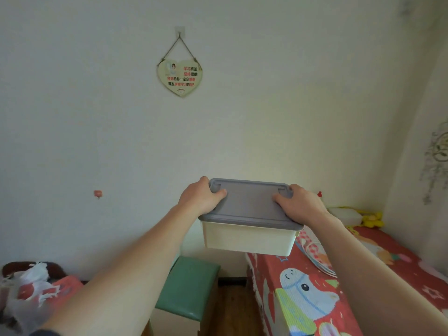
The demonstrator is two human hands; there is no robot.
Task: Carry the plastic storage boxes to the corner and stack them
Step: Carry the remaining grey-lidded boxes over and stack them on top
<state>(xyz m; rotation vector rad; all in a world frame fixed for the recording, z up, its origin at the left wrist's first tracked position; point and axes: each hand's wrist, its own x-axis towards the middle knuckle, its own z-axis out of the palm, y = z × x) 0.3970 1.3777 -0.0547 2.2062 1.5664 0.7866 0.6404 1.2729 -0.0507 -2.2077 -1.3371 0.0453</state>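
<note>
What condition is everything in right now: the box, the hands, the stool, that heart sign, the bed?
Storage box: lid on, held in the air.
Left hand: grips the box's left end.
Right hand: grips its right end.
Green stool: upright, nothing on it.
Heart sign: hanging on the wall.
Bed: covered by a red cartoon sheet.

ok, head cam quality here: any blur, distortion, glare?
Head view: soft, even light with no glare; wide-angle bending shows at the edges, the forearms stretched; the bag at lower left is blurred; the box, left hand and right hand are fairly sharp; the plaque text is readable.
</note>
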